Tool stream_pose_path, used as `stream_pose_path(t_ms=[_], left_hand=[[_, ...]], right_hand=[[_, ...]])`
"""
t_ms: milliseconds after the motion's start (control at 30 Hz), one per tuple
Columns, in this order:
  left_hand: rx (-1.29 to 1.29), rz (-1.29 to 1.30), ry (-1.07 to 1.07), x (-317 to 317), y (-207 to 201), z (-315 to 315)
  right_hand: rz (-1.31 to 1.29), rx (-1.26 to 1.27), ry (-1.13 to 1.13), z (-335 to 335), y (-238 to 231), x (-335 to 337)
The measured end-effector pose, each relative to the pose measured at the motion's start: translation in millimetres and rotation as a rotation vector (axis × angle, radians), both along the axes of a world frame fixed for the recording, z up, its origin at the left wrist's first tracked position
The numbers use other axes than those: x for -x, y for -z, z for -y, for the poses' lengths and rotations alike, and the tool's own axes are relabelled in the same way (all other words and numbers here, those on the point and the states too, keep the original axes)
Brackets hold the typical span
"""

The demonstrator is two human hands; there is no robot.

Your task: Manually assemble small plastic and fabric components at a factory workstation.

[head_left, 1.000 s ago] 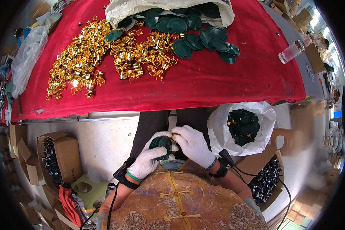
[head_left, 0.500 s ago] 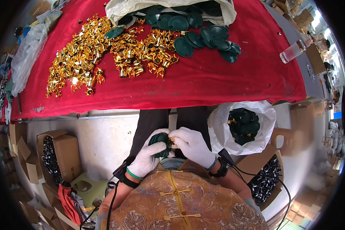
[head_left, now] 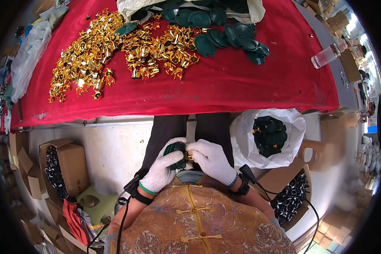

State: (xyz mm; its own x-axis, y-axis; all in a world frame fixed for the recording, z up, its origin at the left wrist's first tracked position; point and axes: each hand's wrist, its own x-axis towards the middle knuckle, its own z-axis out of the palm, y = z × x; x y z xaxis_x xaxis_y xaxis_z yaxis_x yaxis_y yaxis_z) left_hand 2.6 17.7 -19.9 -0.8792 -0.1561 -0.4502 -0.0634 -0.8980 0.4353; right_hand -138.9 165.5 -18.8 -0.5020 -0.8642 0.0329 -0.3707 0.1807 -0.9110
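Both my hands wear white knit gloves and meet above my lap. My left hand [head_left: 161, 168] is closed around a small stack of dark green discs [head_left: 174, 149]. Pinched in my right hand [head_left: 210, 157] is a shiny gold piece [head_left: 189, 156], held against the right side of the discs; the fingers partly hide it. Across the red-covered table [head_left: 258, 86] lies a heap of gold pronged pieces [head_left: 86, 53]. Beside that heap, more green discs [head_left: 216, 38] spill from the mouth of a white sack [head_left: 255, 10].
An open white bag [head_left: 297, 137] of green discs with gold bits stands right of my legs. Cardboard boxes [head_left: 74, 167] of dark shiny parts flank me on both sides. A clear glass cylinder [head_left: 325, 57] lies at the table's right edge. Black cables run from my wrists.
The view has shifted slightly, so the table appears a little higher. My hands stay together on the discs, and the gold piece remains in my right fingers.
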Motion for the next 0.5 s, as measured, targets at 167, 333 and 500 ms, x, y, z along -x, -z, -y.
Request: stream_pose_path(t_ms=[167,333,500], left_hand=[[0.009,0.000,-0.003,-0.8,0.9,0.6],[-0.004,-0.002,-0.016,-0.6,1.3,-0.1],[-0.001,0.000,-0.020,0.8,-0.1,-1.0]], right_hand=[[-0.017,0.022,-0.018,-0.1,2.4,-0.2],[0.018,-0.001,-0.022,-0.5,2.2,-0.4],[0.112,-0.028,-0.003,-1.8,1.7,-0.6]])
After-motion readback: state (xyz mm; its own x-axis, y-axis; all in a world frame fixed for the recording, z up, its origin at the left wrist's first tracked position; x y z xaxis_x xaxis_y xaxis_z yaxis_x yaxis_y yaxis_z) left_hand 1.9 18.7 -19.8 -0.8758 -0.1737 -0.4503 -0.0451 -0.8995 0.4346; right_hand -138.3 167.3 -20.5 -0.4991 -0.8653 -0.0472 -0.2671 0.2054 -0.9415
